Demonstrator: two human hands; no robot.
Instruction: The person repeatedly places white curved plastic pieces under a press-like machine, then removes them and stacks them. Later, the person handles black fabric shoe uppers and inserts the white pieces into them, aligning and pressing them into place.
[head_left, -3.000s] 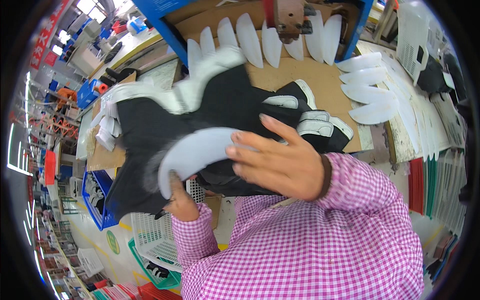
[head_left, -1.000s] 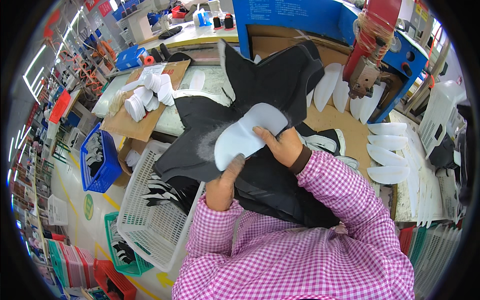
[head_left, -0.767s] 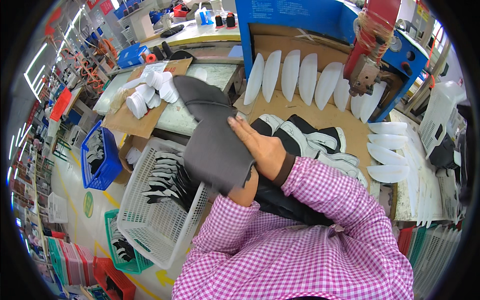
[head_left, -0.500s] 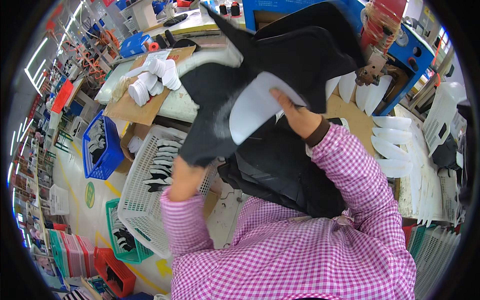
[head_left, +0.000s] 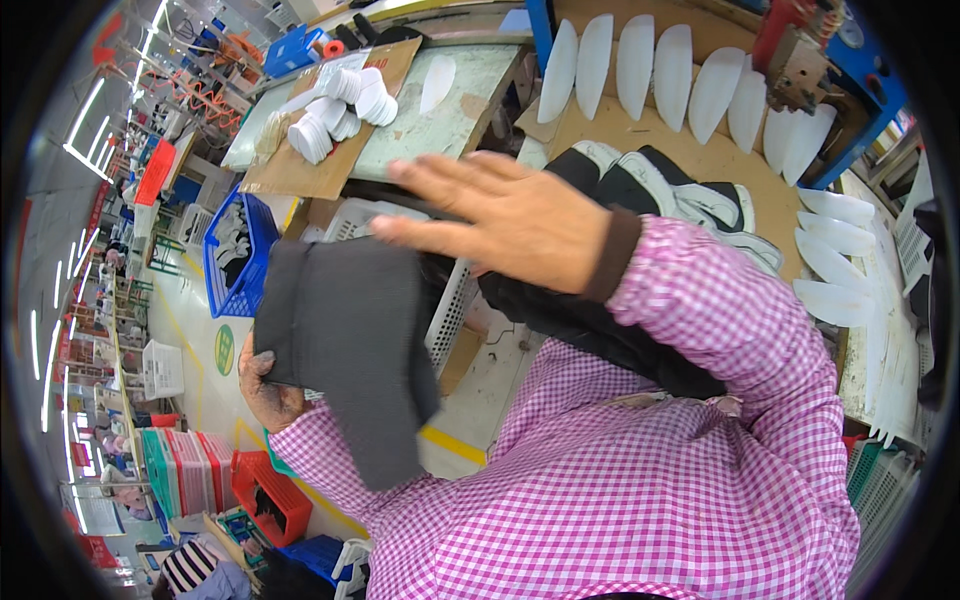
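Observation:
My left hand (head_left: 265, 385) grips a dark grey fabric piece (head_left: 345, 345) by its left edge, holding it out to my left over the white basket (head_left: 400, 240). My right hand (head_left: 495, 215) is flat and open, fingers spread, hovering just above and to the right of that piece, holding nothing. Under my right forearm lies a pile of black and white fabric pieces (head_left: 660, 200) on the brown workbench (head_left: 660, 135).
White curved insole-shaped pieces (head_left: 660, 65) stand in a row at the back of the bench and more lie along its right side (head_left: 830, 270). White rolls (head_left: 335, 110) sit on cardboard on the left table. A blue crate (head_left: 235, 250) stands on the floor; a red and blue machine (head_left: 810, 55) is at back right.
The grey piece has come down from in front of my head to my left side, my right hand has let go of the white part and opened flat, and my head has turned left.

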